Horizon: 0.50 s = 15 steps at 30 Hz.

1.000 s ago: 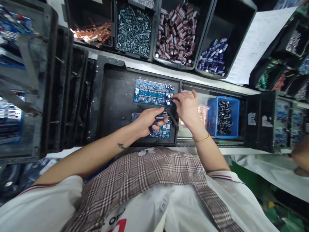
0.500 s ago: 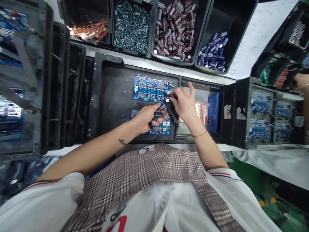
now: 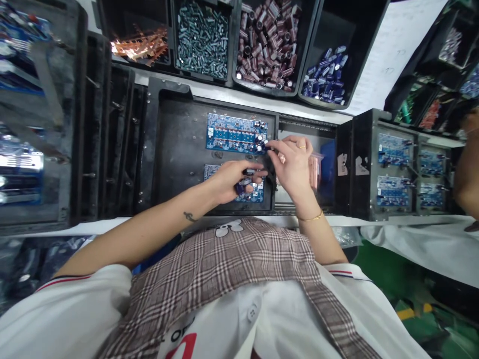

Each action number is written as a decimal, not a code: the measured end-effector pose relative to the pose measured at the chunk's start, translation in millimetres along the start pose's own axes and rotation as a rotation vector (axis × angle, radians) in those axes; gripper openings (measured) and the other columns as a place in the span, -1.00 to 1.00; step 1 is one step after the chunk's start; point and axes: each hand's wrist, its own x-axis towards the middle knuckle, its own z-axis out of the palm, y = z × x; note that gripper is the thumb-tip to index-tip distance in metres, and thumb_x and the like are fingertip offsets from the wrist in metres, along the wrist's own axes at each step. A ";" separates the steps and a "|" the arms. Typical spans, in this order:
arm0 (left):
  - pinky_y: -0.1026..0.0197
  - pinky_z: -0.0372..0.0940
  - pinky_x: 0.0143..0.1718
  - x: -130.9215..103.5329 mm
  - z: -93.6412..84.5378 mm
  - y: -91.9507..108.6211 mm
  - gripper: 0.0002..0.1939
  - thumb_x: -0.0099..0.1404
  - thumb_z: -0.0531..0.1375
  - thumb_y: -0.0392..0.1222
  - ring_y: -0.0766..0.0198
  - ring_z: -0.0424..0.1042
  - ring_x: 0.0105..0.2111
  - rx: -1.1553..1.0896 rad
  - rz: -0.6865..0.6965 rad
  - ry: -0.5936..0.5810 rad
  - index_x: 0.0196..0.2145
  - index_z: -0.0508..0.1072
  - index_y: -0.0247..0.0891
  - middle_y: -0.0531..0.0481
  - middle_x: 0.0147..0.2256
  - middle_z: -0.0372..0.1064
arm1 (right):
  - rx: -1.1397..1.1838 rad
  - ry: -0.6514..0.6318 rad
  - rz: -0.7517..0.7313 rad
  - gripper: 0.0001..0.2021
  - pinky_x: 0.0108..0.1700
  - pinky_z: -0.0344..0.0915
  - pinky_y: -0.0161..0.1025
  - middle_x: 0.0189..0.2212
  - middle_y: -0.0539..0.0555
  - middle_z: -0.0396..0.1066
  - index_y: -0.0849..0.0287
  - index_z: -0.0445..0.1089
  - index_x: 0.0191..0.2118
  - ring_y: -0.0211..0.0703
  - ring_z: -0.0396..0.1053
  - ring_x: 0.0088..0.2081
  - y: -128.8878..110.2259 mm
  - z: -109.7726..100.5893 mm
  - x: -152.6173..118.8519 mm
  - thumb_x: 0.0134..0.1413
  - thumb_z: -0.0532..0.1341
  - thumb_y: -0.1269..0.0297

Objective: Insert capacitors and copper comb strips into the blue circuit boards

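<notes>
Two blue circuit boards lie in a black tray (image 3: 175, 149). My right hand (image 3: 292, 162) is at the right end of the upper board (image 3: 234, 133), thumb and forefinger pinched beside its round capacitors (image 3: 260, 139); what they hold, if anything, is too small to tell. Over the lower board (image 3: 250, 196), my left hand (image 3: 234, 182) is curled around several dark blue capacitors (image 3: 241, 187), partly hiding that board.
Black bins along the back hold copper-coloured strips (image 3: 144, 46), small green parts (image 3: 202, 42), brown capacitors (image 3: 267, 45) and blue capacitors (image 3: 325, 75). Racks with boards stand left and right (image 3: 392, 169). Another person's arm (image 3: 467, 169) shows at the right edge.
The view has shifted slightly. My right hand's raised fingers have folded in, and my left fingers have stretched a little around the capacitors. The other person's arm reaches further into view.
</notes>
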 end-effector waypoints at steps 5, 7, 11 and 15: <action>0.44 0.07 -0.74 -17.0 -14.3 -11.8 -0.82 0.28 0.14 -0.36 0.40 0.37 -0.55 0.001 0.002 -0.020 -0.19 0.46 -0.50 -0.35 -0.25 0.47 | -0.035 -0.007 -0.025 -0.79 0.24 -0.13 0.22 -0.25 0.04 0.49 0.00 0.40 -0.11 0.04 0.25 0.07 -1.9 6.0 -2.7 0.22 0.08 0.35; 0.48 0.01 -0.78 -23.6 -20.9 -15.0 -0.81 0.32 0.12 -0.30 0.46 0.30 -0.61 -0.037 -0.046 -0.051 -0.18 0.45 -0.46 -0.34 -0.25 0.47 | -0.052 0.015 -0.033 -0.79 0.26 -0.15 0.21 -0.25 0.06 0.48 0.04 0.37 -0.10 0.04 0.24 0.08 -1.7 8.7 -3.1 0.19 0.09 0.38; 0.52 -0.15 -0.84 -32.2 -30.7 -16.0 -0.79 0.37 0.05 -0.22 0.54 0.11 -0.71 -0.098 -0.104 -0.070 -0.20 0.41 -0.41 -0.18 -0.39 0.42 | -0.083 0.019 -0.057 -0.83 0.26 -0.13 0.21 -0.24 0.09 0.46 0.07 0.35 -0.16 0.04 0.26 0.07 2.7 9.7 0.4 0.16 0.09 0.38; 0.52 -0.19 -0.86 -35.3 -36.2 -12.1 -0.83 0.32 0.04 -0.27 0.52 0.06 -0.72 -0.138 -0.111 -0.081 -0.23 0.38 -0.38 -0.03 -0.48 0.29 | -0.081 -0.019 -0.084 -0.84 0.24 -0.09 0.24 -0.29 0.05 0.45 0.07 0.35 -0.19 0.02 0.28 0.04 7.0 6.9 7.7 0.14 0.09 0.39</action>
